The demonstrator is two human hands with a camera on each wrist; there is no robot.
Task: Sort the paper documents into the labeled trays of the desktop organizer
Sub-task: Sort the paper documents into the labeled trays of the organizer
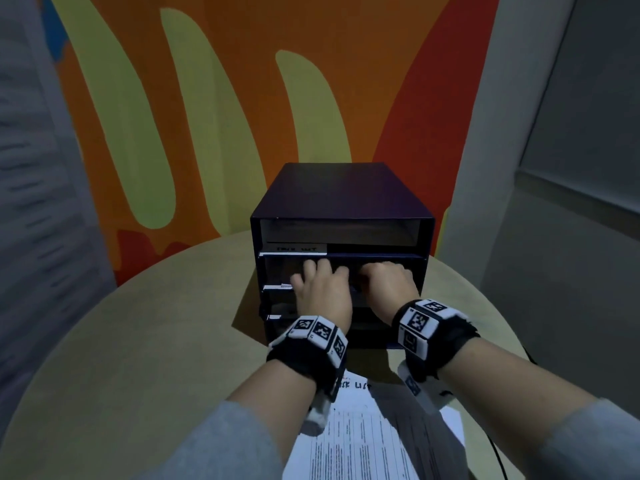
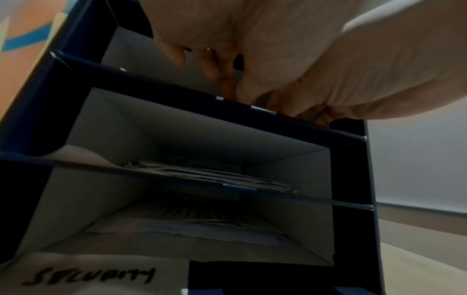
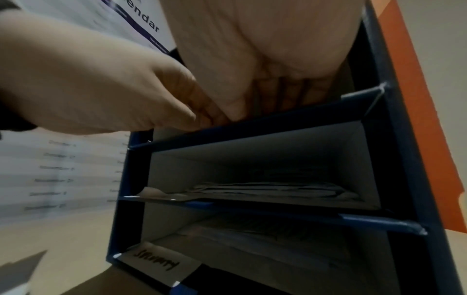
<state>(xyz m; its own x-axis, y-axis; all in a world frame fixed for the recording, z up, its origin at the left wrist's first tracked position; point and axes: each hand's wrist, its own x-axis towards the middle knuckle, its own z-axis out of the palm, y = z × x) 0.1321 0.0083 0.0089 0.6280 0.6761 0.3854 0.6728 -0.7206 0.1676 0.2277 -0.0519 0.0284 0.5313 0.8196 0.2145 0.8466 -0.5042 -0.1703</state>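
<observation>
A dark blue organizer (image 1: 343, 202) with stacked trays stands on the round table (image 1: 156, 341). Both hands are at the opening of its second tray. My left hand (image 1: 322, 289) lies palm down with straight fingers reaching over the tray's front lip (image 2: 177, 103). Beside it, my right hand (image 1: 388, 282) shows bent knuckles, and its fingertips are hidden inside the tray (image 3: 252, 125). No sheet shows between the fingers. The two trays below hold stacked papers (image 2: 215, 175) (image 3: 265, 189). Printed documents (image 1: 353, 438) lie on the table under my forearms.
Handwritten white labels sit on the tray fronts: one on the top tray (image 1: 294, 249), one reading like "Security" on the lowest (image 2: 96, 275) (image 3: 161, 261). A calendar sheet (image 3: 55, 169) shows behind my left hand (image 3: 101, 89). An orange-patterned wall stands close behind the organizer.
</observation>
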